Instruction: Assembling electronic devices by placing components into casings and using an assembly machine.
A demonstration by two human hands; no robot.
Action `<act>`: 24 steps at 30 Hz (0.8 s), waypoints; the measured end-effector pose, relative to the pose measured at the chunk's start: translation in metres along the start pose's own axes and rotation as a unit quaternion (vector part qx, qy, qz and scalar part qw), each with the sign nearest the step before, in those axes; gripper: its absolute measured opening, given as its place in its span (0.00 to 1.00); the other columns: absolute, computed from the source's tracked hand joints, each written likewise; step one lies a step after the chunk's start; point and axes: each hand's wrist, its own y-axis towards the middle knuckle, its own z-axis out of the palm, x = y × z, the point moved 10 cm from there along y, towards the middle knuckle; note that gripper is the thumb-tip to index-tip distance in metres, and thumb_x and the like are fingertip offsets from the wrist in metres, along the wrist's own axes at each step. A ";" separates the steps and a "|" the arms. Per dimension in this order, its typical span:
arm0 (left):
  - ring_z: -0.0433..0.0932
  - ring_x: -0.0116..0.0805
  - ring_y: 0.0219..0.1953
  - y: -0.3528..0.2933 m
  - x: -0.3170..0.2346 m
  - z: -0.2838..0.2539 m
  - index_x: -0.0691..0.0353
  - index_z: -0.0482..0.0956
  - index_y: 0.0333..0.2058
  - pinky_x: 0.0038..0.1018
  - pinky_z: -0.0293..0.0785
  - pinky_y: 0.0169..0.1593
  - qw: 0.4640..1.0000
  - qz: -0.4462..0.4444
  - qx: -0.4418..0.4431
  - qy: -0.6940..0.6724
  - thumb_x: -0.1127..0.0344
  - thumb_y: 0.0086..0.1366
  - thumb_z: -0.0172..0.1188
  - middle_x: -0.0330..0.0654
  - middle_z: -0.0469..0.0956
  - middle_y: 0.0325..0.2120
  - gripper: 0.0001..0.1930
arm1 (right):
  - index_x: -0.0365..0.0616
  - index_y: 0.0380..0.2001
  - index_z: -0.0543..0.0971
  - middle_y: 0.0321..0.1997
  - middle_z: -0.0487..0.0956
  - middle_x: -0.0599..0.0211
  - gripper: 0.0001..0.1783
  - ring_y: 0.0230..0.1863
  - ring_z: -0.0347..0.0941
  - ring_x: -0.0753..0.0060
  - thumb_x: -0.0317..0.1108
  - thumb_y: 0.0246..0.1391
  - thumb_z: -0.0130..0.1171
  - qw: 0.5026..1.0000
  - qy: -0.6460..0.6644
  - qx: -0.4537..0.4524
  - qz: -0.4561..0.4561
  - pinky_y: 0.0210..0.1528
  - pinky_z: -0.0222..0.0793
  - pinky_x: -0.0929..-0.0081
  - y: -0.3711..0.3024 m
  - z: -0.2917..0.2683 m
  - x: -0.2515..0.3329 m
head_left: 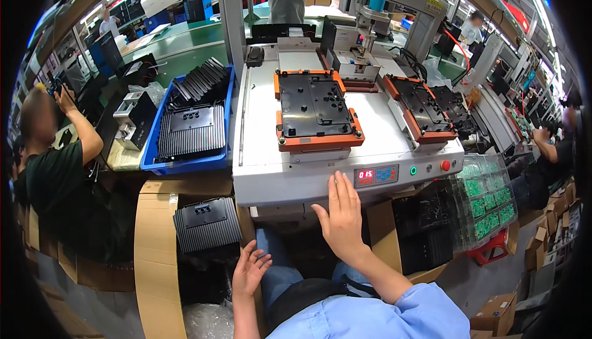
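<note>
My right hand (343,219) is stretched out, fingertips at the front panel (290,182) of a white bench machine, just left of its red-lit control display (374,175). Nothing is in it. My left hand (249,271) hangs palm up above my lap, fingers loosely bent and apart, holding nothing. Beside it, a black finned metal housing (208,223) sits in an open cardboard box (156,259). On the machine bed, an orange fixture (320,142) bears a black plastic panel (313,108). A second orange fixture (436,135) with a similar black panel (422,102) stands to the right.
A blue crate (185,166) of finned black housings (191,130) stands left of the machine. A green button (413,171) and red knob (445,165) sit on the panel's right. Clear trays of green circuit boards (487,200) lean at right. Co-workers (58,172) flank both sides.
</note>
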 end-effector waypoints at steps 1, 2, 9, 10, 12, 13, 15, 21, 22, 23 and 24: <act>0.75 0.47 0.49 -0.001 -0.001 -0.002 0.59 0.65 0.59 0.43 0.71 0.54 1.000 0.001 -0.001 -0.003 0.55 0.73 0.43 0.46 0.76 0.44 0.21 | 0.31 0.59 0.65 0.64 0.64 0.47 0.31 0.65 0.58 0.49 0.34 0.55 0.58 1.000 0.001 -0.001 0.001 0.64 0.53 0.58 0.006 -0.004 0.003; 0.75 0.47 0.49 0.000 -0.003 -0.002 0.59 0.65 0.59 0.43 0.71 0.54 1.000 0.002 0.000 -0.003 0.55 0.73 0.43 0.46 0.76 0.44 0.21 | 0.34 0.55 0.69 0.59 0.68 0.51 0.26 0.62 0.61 0.51 0.33 0.55 0.58 0.999 0.018 -0.032 -0.020 0.61 0.55 0.60 0.015 -0.016 0.009; 0.75 0.47 0.50 0.000 -0.002 -0.005 0.55 0.65 0.59 0.43 0.71 0.54 1.000 0.003 0.001 0.020 0.53 0.73 0.42 0.44 0.77 0.45 0.21 | 0.42 0.32 0.76 0.36 0.76 0.64 0.09 0.43 0.68 0.60 0.36 0.53 0.60 0.977 0.097 -0.150 -0.115 0.48 0.61 0.63 0.131 -0.042 0.037; 0.75 0.47 0.50 0.001 -0.001 -0.004 0.55 0.65 0.59 0.43 0.71 0.55 1.000 0.001 0.005 0.022 0.53 0.73 0.42 0.44 0.77 0.45 0.21 | 0.42 0.32 0.76 0.36 0.76 0.64 0.09 0.43 0.68 0.60 0.36 0.53 0.60 0.977 0.095 -0.154 -0.116 0.48 0.61 0.63 0.139 -0.040 0.038; 0.75 0.48 0.50 0.001 -0.001 -0.004 0.55 0.65 0.59 0.44 0.71 0.55 1.000 0.003 0.004 0.021 0.53 0.73 0.42 0.45 0.77 0.44 0.22 | 0.41 0.24 0.73 0.29 0.73 0.64 0.13 0.40 0.68 0.61 0.38 0.55 0.60 0.994 0.088 -0.020 -0.059 0.46 0.63 0.65 0.156 -0.003 0.031; 0.75 0.48 0.50 0.002 -0.001 -0.003 0.55 0.65 0.59 0.44 0.71 0.55 1.000 0.001 0.007 0.020 0.53 0.73 0.42 0.45 0.77 0.45 0.22 | 0.40 0.20 0.70 0.25 0.71 0.63 0.16 0.36 0.69 0.61 0.38 0.56 0.57 0.993 0.089 -0.033 -0.066 0.41 0.66 0.65 0.158 -0.005 0.032; 0.75 0.48 0.50 -0.001 -0.001 -0.005 0.55 0.65 0.59 0.44 0.71 0.55 1.000 0.000 -0.001 0.015 0.53 0.73 0.42 0.45 0.77 0.45 0.21 | 0.39 0.21 0.70 0.25 0.72 0.62 0.16 0.34 0.70 0.59 0.37 0.56 0.57 0.993 0.101 -0.024 -0.061 0.40 0.67 0.64 0.157 0.000 0.035; 0.75 0.47 0.50 0.000 -0.001 -0.002 0.56 0.66 0.59 0.44 0.71 0.55 1.000 0.000 0.001 0.011 0.54 0.73 0.42 0.45 0.77 0.45 0.21 | 0.38 0.21 0.70 0.26 0.72 0.59 0.15 0.32 0.70 0.56 0.36 0.56 0.56 0.991 0.087 0.018 -0.101 0.40 0.69 0.62 0.162 0.007 0.039; 0.75 0.47 0.50 0.000 -0.002 -0.001 0.56 0.66 0.59 0.44 0.71 0.55 1.000 -0.001 0.002 0.012 0.54 0.73 0.42 0.45 0.77 0.45 0.21 | 0.38 0.21 0.70 0.27 0.72 0.58 0.15 0.33 0.71 0.56 0.36 0.56 0.56 0.990 0.082 0.025 -0.114 0.40 0.69 0.62 0.161 0.008 0.040; 0.75 0.47 0.49 -0.001 -0.002 -0.001 0.56 0.66 0.59 0.44 0.71 0.55 1.000 -0.001 0.003 0.005 0.54 0.73 0.42 0.45 0.77 0.45 0.21 | 0.38 0.21 0.70 0.27 0.72 0.58 0.15 0.33 0.71 0.56 0.36 0.56 0.56 0.990 0.080 0.026 -0.113 0.40 0.69 0.62 0.161 0.007 0.040; 0.75 0.47 0.49 -0.001 -0.002 -0.001 0.56 0.66 0.59 0.43 0.71 0.55 1.000 -0.002 0.005 -0.001 0.54 0.73 0.42 0.45 0.77 0.45 0.21 | 0.37 0.24 0.71 0.28 0.73 0.58 0.13 0.34 0.70 0.56 0.35 0.57 0.56 0.990 0.079 0.025 -0.114 0.41 0.69 0.62 0.160 0.006 0.040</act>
